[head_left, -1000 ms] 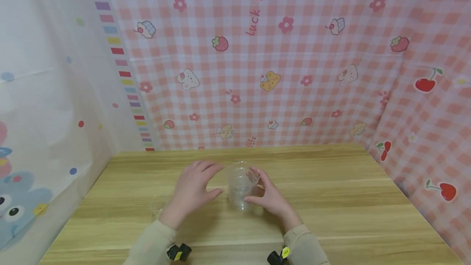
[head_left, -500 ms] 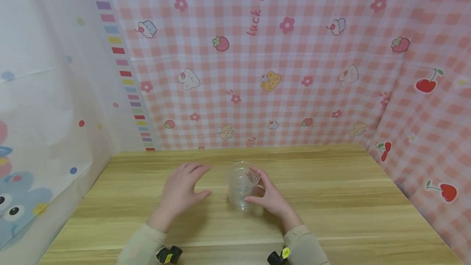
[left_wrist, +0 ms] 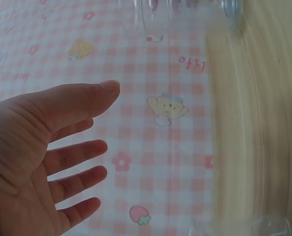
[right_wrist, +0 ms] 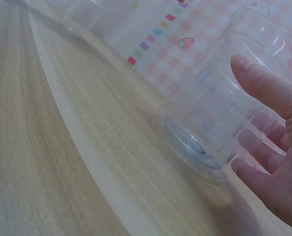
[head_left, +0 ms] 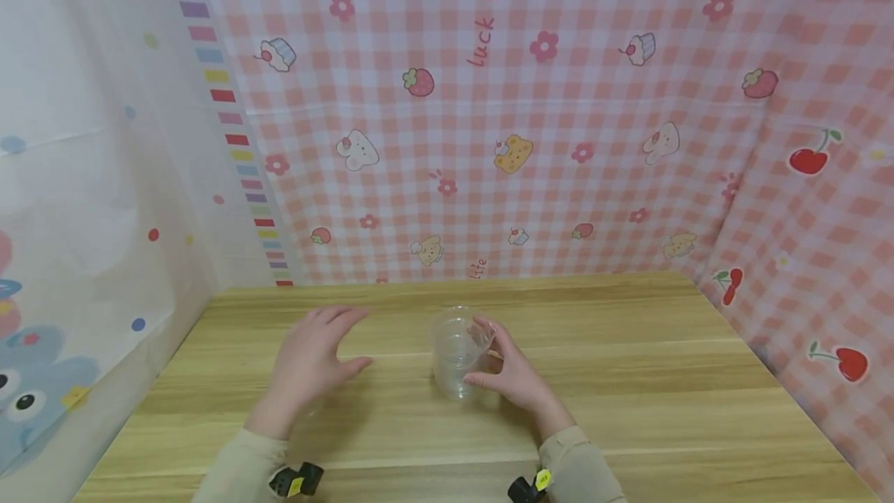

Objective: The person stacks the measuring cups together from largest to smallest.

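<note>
The cup (head_left: 457,354) is clear, thin, glossy plastic with faint ridges, standing on a worktop (head_left: 663,379) of pale, matt wood grain, while the backdrop (head_left: 559,138) looks like a smooth, slightly creased printed sheet, and the sleeves (head_left: 583,468) are soft beige cloth.

1. I am at a small staged booth, a home-made recording corner and not a real kitchen or shop.
2. A wooden counter (head_left: 628,379) fills the floor of it, boxed in on three sides.
3. The back and right walls are a hung pink gingham cloth (head_left: 573,99) printed with strawberries, cupcakes, bears and cherries; its fold creases show.
4. The left wall is a white plastic sheet (head_left: 77,177) with a cartoon rabbit and coloured dots.
5. A strip of coloured stripes (head_left: 230,119) runs down the seam between them.
</note>
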